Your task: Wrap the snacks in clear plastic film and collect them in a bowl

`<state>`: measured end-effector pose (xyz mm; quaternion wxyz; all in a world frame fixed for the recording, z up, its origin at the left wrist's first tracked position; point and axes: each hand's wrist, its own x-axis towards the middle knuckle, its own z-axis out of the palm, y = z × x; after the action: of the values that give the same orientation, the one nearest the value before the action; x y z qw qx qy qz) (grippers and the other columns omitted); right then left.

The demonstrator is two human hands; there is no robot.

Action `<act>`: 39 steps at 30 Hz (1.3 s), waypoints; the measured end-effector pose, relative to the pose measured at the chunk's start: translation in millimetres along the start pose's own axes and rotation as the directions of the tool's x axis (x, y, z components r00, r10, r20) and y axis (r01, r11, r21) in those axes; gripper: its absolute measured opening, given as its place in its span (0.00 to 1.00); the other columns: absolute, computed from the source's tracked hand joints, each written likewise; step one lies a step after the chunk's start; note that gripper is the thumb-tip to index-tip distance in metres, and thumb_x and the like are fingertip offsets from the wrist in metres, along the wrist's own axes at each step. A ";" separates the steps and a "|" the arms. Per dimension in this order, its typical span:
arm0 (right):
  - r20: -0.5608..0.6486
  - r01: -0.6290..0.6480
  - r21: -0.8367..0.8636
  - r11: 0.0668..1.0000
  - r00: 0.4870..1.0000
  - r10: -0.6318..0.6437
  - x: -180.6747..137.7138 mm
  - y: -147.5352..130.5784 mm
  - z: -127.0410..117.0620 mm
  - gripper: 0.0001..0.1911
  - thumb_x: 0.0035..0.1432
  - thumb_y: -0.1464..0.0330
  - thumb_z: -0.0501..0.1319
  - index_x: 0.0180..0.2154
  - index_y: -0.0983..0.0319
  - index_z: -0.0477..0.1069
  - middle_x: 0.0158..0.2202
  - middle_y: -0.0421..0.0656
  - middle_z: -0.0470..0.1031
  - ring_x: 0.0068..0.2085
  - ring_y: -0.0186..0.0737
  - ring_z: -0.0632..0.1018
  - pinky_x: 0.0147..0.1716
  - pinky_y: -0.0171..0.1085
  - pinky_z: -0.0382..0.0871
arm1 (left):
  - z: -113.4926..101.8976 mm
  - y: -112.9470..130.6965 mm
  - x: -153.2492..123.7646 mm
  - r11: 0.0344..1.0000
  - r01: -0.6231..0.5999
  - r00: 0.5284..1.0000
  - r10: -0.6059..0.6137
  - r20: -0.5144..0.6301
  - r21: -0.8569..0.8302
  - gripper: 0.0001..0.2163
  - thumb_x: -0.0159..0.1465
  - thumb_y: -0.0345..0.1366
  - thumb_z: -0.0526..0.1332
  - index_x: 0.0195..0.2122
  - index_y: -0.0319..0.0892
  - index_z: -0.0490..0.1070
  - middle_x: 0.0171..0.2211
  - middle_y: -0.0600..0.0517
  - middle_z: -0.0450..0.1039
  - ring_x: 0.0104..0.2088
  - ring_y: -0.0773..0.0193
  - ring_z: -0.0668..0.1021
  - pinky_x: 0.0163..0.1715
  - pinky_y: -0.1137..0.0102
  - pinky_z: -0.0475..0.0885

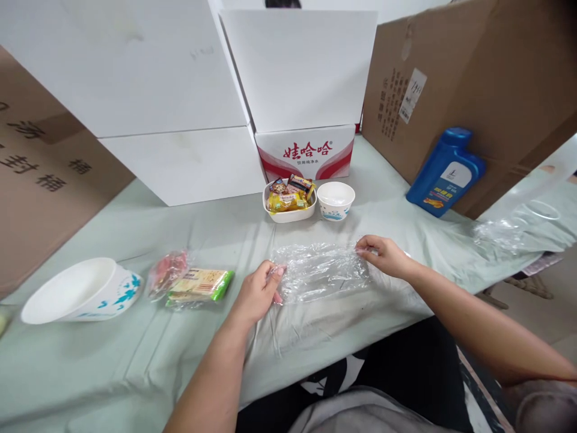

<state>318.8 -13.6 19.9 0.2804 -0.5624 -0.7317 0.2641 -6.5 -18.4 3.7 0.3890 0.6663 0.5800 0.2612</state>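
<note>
A clear, crinkled sheet of plastic wrap (322, 270) is stretched between my two hands, low over the cloth-covered table. My left hand (258, 291) pinches its left end, with the fingertips partly hidden. At the far right edge, my right hand (383, 255) grips it between thumb and fingers. Just beyond the plastic stand a small white paper bowl (336, 201) and a white tray (288, 216) holding several wrapped snacks (291, 195). To the left of my left hand lie a green-and-cream snack packet (201, 285) and a clear bag with reddish contents (169, 273).
A large white paper bowl (76, 294) tilts at the left. White boxes (297, 66) and a red-and-white carton (306, 153) line the back. At the right are a big cardboard box (469, 90), a blue bottle (446, 174) and loose clear plastic (509, 231).
</note>
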 end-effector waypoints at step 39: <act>-0.363 -0.270 -0.652 0.708 0.932 0.021 -18.1 9.4 36.6 0.14 0.66 0.65 0.52 0.44 0.62 0.74 0.38 0.46 0.81 0.33 0.43 0.80 0.24 0.36 0.54 | 12.5 -9.3 17.9 0.937 0.106 0.888 0.062 -0.456 0.333 0.03 0.59 0.35 0.59 0.33 0.46 0.64 0.27 0.54 0.75 0.30 0.60 0.79 0.31 0.70 0.67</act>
<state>303.0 -31.6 -14.6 0.1457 -0.7186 -0.6720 -0.1045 1.6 -3.4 -12.7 0.1197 0.6371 0.7000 0.2998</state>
